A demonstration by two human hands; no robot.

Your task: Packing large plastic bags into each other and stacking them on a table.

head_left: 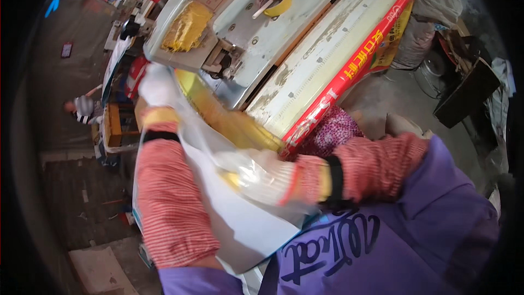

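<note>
Since blur hides the fingers, I can't tell whether the left hand [158,88], beside the machine [240,28], or the right hand [255,178], in front of it, grips the white sheet [237,226]. That lies before the machine; a slack hold, I judge, could let it snag there.

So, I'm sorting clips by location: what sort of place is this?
Probably a sewing workshop: there's a large machine that looks like an industrial sewing machine, a worktop with ruler marks along it, and a white sheet of material in front.
</note>
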